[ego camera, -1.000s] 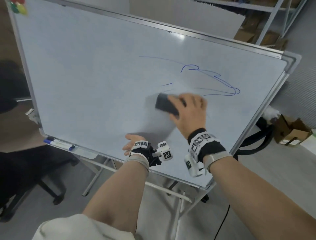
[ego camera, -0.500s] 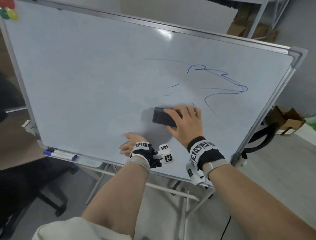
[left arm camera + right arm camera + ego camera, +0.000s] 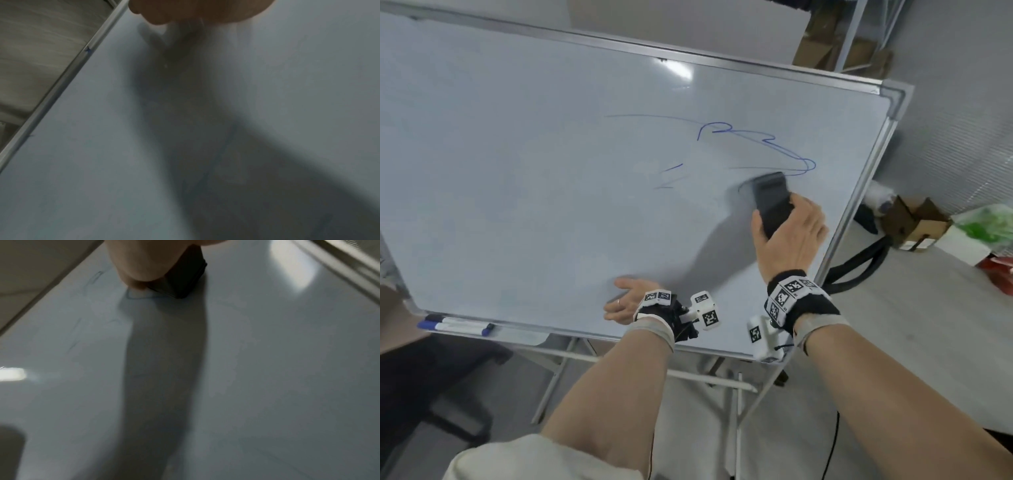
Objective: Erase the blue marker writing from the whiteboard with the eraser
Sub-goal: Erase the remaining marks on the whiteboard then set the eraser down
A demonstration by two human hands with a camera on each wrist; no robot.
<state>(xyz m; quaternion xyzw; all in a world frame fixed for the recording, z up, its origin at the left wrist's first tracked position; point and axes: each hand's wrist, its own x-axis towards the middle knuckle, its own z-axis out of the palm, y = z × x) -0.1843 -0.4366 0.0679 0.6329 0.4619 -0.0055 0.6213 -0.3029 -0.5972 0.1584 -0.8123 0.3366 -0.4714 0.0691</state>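
A big whiteboard (image 3: 517, 171) on a stand fills the head view. Blue marker writing (image 3: 763, 144) loops across its upper right, with two short strokes (image 3: 671, 174) left of it. My right hand (image 3: 787, 229) grips a black eraser (image 3: 772, 200) and presses it flat on the board just under the loops; the eraser (image 3: 185, 277) also shows in the right wrist view, with a faint blue line (image 3: 135, 296) beside it. My left hand (image 3: 628, 299) rests with straight fingers on the board near its lower edge, holding nothing.
A blue-capped marker (image 3: 455, 323) lies on the tray along the board's bottom edge. Cardboard boxes (image 3: 914, 222) and a green bag (image 3: 986, 226) sit on the floor at right. Metal shelving (image 3: 852, 34) stands behind. A dark chair (image 3: 431, 394) is at lower left.
My right hand swept the eraser down, then right and up to just under the blue loops; the curved line at lower right is gone. The left hand stayed on the board.
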